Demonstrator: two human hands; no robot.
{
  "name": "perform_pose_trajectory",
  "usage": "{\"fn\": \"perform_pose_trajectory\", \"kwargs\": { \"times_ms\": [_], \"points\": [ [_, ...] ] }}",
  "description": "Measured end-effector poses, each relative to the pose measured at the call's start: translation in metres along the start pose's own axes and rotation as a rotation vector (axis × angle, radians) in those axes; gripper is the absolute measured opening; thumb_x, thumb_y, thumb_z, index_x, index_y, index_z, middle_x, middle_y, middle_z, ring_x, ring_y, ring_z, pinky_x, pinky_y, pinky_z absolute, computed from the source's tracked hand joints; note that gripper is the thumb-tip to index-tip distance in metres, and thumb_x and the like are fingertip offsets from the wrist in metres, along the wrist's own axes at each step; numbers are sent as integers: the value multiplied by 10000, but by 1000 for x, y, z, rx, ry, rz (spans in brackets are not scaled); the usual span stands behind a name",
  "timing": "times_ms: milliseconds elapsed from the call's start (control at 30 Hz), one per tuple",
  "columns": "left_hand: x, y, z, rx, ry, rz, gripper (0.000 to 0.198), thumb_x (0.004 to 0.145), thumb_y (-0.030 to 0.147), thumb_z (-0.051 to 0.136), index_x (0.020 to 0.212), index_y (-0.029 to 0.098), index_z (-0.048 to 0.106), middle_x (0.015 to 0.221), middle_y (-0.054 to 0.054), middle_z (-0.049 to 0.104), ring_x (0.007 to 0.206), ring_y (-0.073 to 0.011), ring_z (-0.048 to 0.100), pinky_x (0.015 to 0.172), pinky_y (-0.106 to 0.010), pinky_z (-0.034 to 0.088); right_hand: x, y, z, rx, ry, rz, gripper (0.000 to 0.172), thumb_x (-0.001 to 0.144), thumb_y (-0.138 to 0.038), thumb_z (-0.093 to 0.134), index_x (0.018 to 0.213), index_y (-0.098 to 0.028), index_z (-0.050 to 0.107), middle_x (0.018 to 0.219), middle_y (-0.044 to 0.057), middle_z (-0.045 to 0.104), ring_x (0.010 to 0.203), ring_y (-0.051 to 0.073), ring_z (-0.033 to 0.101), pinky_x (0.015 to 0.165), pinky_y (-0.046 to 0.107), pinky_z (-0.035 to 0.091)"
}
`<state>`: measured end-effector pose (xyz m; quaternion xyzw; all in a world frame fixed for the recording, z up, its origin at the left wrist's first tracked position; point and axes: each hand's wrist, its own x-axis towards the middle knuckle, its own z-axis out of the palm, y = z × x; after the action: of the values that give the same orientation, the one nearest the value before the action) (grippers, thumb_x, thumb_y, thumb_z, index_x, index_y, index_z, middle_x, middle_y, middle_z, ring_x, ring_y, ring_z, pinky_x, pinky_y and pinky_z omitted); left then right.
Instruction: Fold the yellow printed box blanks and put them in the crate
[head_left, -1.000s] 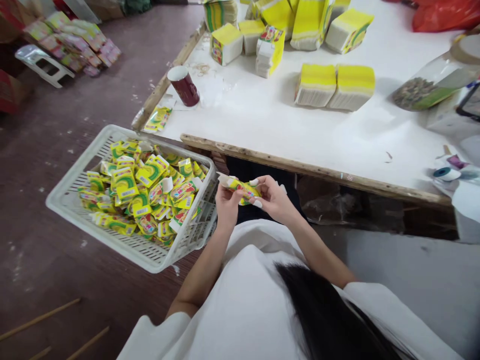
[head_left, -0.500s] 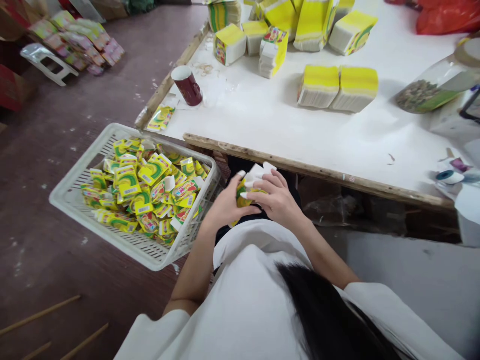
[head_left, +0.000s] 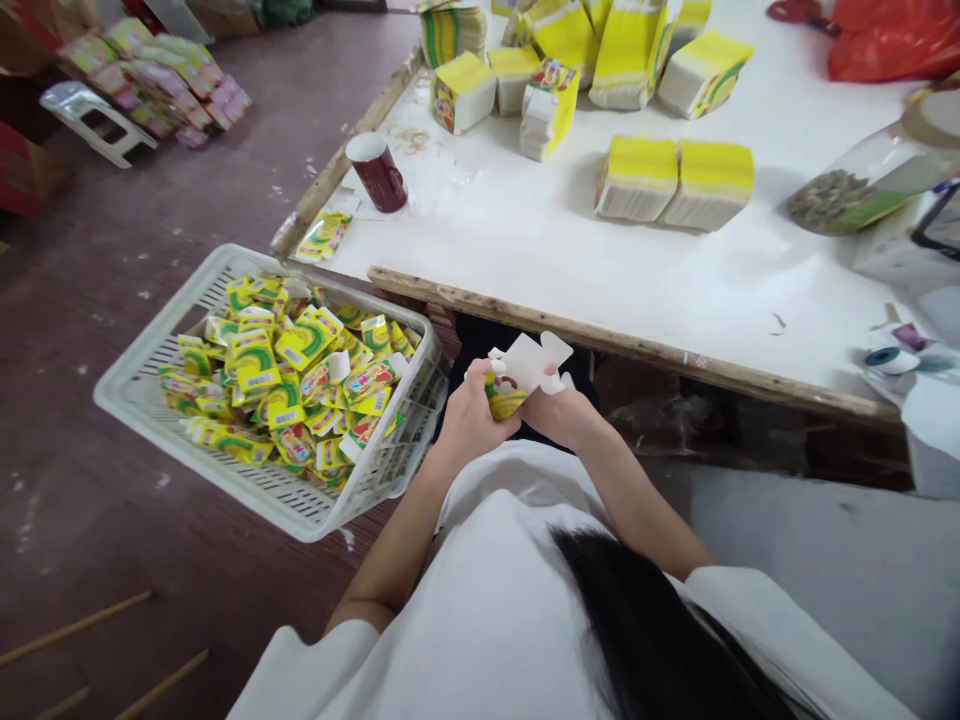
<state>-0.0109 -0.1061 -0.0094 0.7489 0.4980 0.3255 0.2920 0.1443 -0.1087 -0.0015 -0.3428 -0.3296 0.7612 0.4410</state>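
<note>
In front of my lap, my left hand [head_left: 474, 415] is closed on a small yellow and green carton [head_left: 506, 403]. An opened-out carton blank [head_left: 527, 362] with its white inside up juts out beside it, and my right hand [head_left: 564, 412] grips its lower right part. I cannot tell whether the yellow part and the white part are one piece. To the left of my hands stands a pale plastic basket [head_left: 202, 480], heaped with small yellow and green cartons [head_left: 300, 365].
Stacks of flat yellow cartons [head_left: 637, 175] stand on the white table [head_left: 510, 250], with a maroon mug [head_left: 381, 180] near its left edge. At the right lie a clear jar [head_left: 847, 190] and a red bag [head_left: 892, 40]. A wooden edge [head_left: 525, 318] runs just beyond my hands.
My right hand has turned over and moved slightly down, from above the carton to its lower right. The white blank now shows spread out. The basket and table look unchanged.
</note>
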Motion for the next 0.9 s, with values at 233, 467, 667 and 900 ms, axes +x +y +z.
{"fn": "perform_pose_trajectory", "kwargs": {
  "times_ms": [233, 467, 667, 900],
  "points": [
    [6, 9, -3, 25, -203, -15, 588, 685, 173, 681, 1193, 247, 395, 1115, -73, 644, 934, -254, 669, 757, -349, 504, 3, 9, -4, -123, 55, -21, 692, 759, -594, 756, 1357, -286, 589, 1259, 50, 703, 1253, 267, 602, 1092, 434, 479],
    [8, 1, -3, -64, -162, -49, 728, 668, 156, 664, 1300, 214, 308, 1110, -90, 598, 978, -252, 648, 818, -381, 529, -2, 12, -8, -729, 71, -274, 607, 947, -373, 543, 1530, -247, 433, 1437, 92, 598, 1291, 264, 582, 1146, 470, 425],
    [7, -4, -11, 113, -122, -119, 586, 659, 147, 701, 1191, 208, 463, 1174, -109, 628, 1113, -296, 637, 954, -451, 515, 1, 15, -18, -1039, 207, -412, 600, 985, -270, 426, 1576, -211, 341, 1523, 151, 507, 1333, 301, 562, 1110, 488, 459],
    [11, -8, -36, 104, -261, -100, 538, 681, 337, 770, 1158, 208, 557, 1090, -73, 723, 965, -275, 712, 840, -380, 549, -6, 0, -33, -1183, -103, -371, 364, 985, -244, 466, 1306, -196, 632, 1627, 197, 329, 1399, 306, 494, 1087, 500, 452]
  ]
}}
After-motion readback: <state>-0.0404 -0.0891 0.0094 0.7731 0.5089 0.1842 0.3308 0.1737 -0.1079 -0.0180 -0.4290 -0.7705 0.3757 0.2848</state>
